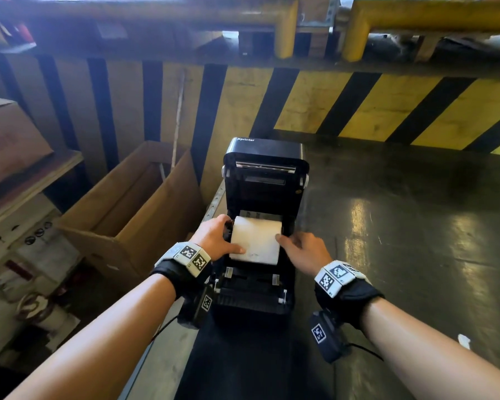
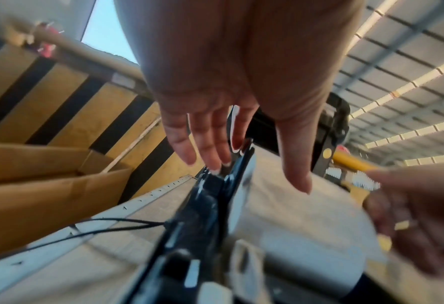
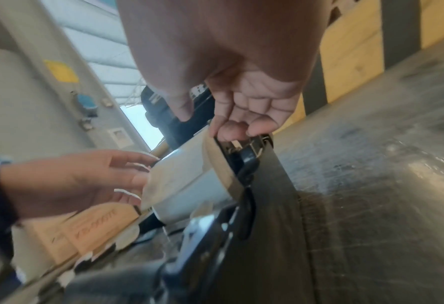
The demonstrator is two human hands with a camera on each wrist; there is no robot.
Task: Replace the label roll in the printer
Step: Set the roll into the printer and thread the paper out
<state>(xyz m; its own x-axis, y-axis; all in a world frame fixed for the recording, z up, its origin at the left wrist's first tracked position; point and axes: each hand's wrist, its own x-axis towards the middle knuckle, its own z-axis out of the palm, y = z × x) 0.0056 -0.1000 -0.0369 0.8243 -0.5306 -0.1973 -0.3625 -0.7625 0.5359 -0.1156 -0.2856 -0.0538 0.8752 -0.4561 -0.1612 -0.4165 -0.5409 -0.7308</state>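
— What is everything standing on?
— A dark, scuffed table [image 1: 401, 226] with a glossy sheen, light reflecting off it to the right.
— And what sits directly on it?
— A black printer [image 1: 264, 203], lid raised upright, close to the table's left edge. A long black mat [image 1: 243, 356] lies on the table from under the printer toward the person.
— Anything else?
— A small white scrap [image 1: 463, 340] lies on the bare surface far to the right, well apart from the printer.

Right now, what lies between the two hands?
The white label roll, sitting in the open printer, lies between the left hand and right hand. The head view shows it.
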